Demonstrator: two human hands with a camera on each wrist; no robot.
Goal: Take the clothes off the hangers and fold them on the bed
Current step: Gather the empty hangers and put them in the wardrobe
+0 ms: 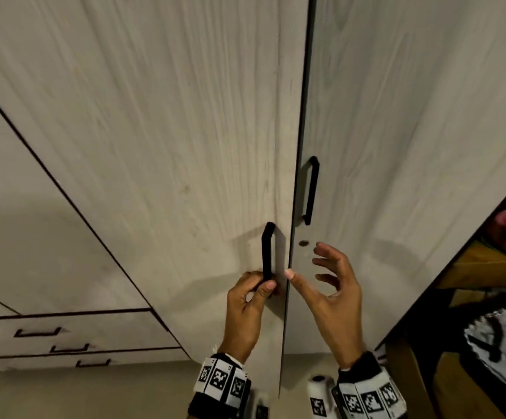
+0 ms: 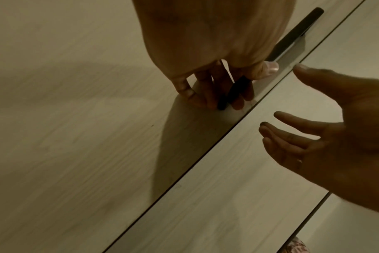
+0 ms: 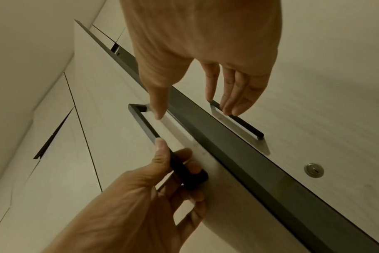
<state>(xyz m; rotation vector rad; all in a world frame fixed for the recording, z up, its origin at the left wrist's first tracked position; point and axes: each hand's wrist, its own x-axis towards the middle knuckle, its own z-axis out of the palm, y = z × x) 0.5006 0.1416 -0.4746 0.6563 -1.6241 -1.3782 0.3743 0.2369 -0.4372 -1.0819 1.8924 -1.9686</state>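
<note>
no clothes or hangers clearly visible; patterned items, blurred, showed lower right of frame past open door edge. left hand (image 1: 247,309) curled round lower end of black handle (image 1: 267,252) on left wardrobe door (image 1: 155,146), door edge slightly ajar. right hand (image 1: 334,293) held nothing, fingers spread and loosely bent, near right wardrobe door (image 1: 412,146), below second black handle (image 1: 311,190) and round lock (image 1: 303,243). drawers (image 1: 64,337) lower left.

Two hands, left hand (image 1: 245,309) and right hand (image 1: 333,294), meet two wardrobe doors (image 1: 170,146), each bearing one black handle (image 1: 267,252). Three drawers (image 1: 64,328) sit far left of the left hand; one keyhole (image 1: 303,243) just above the right.
</note>
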